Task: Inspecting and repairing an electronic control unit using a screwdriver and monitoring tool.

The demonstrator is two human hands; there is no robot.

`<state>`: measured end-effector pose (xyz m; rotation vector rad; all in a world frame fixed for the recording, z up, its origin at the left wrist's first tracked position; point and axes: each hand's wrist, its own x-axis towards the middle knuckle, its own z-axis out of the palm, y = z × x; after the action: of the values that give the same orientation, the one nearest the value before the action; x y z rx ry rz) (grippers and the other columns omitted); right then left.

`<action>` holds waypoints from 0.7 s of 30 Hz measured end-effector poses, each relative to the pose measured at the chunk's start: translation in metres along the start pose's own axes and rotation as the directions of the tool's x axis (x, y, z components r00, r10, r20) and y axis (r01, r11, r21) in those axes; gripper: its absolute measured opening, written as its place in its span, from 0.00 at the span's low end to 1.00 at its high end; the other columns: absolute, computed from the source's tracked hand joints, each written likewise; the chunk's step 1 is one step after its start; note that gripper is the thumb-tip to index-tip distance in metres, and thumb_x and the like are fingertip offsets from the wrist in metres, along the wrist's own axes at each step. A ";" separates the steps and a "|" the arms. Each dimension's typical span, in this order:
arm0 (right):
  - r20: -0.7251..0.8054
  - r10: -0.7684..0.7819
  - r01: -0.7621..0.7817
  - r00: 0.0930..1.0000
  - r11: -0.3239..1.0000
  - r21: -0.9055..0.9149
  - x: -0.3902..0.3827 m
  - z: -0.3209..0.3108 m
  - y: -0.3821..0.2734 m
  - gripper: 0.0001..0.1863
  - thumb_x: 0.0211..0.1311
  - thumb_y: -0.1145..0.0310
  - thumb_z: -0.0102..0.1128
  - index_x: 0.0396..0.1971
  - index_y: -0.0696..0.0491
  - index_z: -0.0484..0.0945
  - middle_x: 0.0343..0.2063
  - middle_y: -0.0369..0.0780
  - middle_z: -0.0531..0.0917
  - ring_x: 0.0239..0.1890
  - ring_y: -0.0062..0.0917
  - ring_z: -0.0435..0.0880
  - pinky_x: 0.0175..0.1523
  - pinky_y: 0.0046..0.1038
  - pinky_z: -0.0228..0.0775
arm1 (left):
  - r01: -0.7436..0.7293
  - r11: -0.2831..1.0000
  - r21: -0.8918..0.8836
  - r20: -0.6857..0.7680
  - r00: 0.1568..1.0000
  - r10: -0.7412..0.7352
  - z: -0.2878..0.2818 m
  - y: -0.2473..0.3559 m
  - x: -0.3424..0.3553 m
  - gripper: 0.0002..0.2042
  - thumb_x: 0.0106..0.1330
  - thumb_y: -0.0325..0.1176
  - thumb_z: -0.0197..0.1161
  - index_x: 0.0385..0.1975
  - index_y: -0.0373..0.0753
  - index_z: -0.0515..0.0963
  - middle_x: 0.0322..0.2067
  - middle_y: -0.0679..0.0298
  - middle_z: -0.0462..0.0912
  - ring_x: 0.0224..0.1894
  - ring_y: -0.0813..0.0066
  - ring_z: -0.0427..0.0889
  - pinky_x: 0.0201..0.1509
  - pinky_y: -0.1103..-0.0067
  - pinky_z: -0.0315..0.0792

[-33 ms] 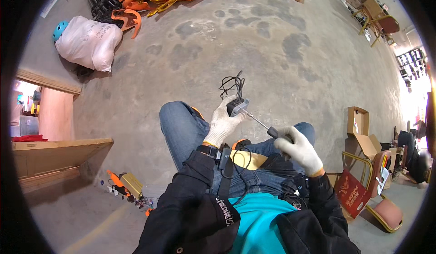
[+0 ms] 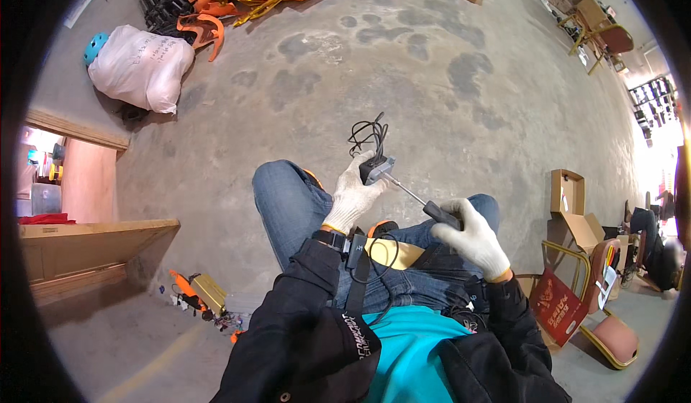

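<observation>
My gloved left hand [image 2: 353, 197] is closed round a small black and grey device [image 2: 378, 170], whose kind I cannot make out. A bundled black cable [image 2: 378, 133] stands out from its far side. My right hand [image 2: 479, 243], also in a white glove, has its thumb and fingers on either side of the dark handle of a screwdriver [image 2: 432, 210]. The shaft slants up to the left, and its tip meets the grey part of the device. What the tip bears on is too small to see.
I sit on the concrete floor [image 2: 403, 72], legs bent. A white sack [image 2: 144, 68] and orange-and-black parts [image 2: 205, 28] lie far left. A wooden ledge [image 2: 93, 241] is at left. Right are an open cardboard box [image 2: 568, 193] and a tipped chair [image 2: 612, 334].
My right hand has loosened and turned on the screwdriver handle: the fingers, curled before, are now straighter, and more of the handle shows. My left hand and the device have stayed put.
</observation>
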<state>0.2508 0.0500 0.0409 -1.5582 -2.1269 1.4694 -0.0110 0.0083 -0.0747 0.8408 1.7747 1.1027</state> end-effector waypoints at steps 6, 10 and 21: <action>-0.058 -0.184 0.163 0.981 0.953 -0.257 0.001 0.007 -0.001 0.21 0.65 0.61 0.70 0.50 0.61 0.81 0.39 0.49 0.87 0.42 0.36 0.89 0.48 0.36 0.79 | 0.074 0.994 -0.083 0.055 0.996 -0.070 -0.001 0.004 0.001 0.35 0.62 0.30 0.75 0.70 0.33 0.71 0.51 0.56 0.89 0.52 0.71 0.87 0.60 0.76 0.79; 0.120 0.166 -0.177 0.979 0.980 0.095 0.003 -0.004 -0.013 0.19 0.68 0.60 0.67 0.46 0.62 0.82 0.31 0.42 0.85 0.30 0.24 0.85 0.37 0.31 0.78 | 0.012 0.997 -0.075 0.042 0.999 -0.009 0.000 -0.006 0.001 0.36 0.61 0.29 0.76 0.71 0.33 0.71 0.50 0.57 0.89 0.49 0.73 0.87 0.56 0.77 0.80; 0.001 -0.052 0.052 0.999 0.997 -0.050 0.003 0.004 0.000 0.21 0.65 0.60 0.70 0.50 0.60 0.82 0.32 0.40 0.85 0.34 0.23 0.85 0.41 0.27 0.78 | -0.019 0.998 -0.057 0.044 0.999 0.021 0.003 -0.015 0.005 0.37 0.60 0.29 0.76 0.71 0.32 0.71 0.51 0.58 0.88 0.49 0.74 0.86 0.55 0.77 0.80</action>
<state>0.2468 0.0499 0.0375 -1.5076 -2.2031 1.4101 -0.0123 0.0082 -0.0903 0.8441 1.6942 1.1339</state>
